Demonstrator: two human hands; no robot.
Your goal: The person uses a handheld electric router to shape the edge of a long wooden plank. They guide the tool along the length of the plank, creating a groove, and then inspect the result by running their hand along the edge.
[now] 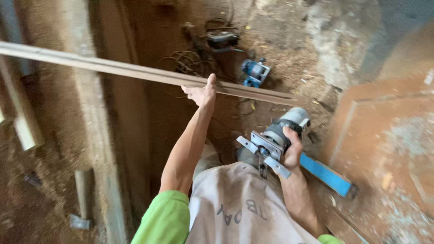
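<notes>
Looking down from my head over my own chest, in a dusty workshop; I wear a pale apron over green sleeves. My left hand (202, 94) is stretched out in front of me, fingers curled shut over the near edge of a long wooden strip (135, 71); the thumb points up past its far edge. The strip's long axis runs from the far left, slightly higher, across to the right, slightly lower, ending just above the tool in my other hand; my left hand grips it right of its middle, so most of its length hangs out to the left. My right hand (293, 149) is pulled in close to my body, clamped around the body of a grey handheld router (276, 135); its flat metal base plate faces left and down. The strip's right end lies just beyond and above the router, near but apart from it; the right hand is the nearer of the two to that end. A blue bar (326, 175) lies beside my right wrist; a blue power tool (255, 71) and tangled cables (190, 61) sit on the sawdust-covered floor beyond the strip; a brown door panel (389, 144) fills the right.
</notes>
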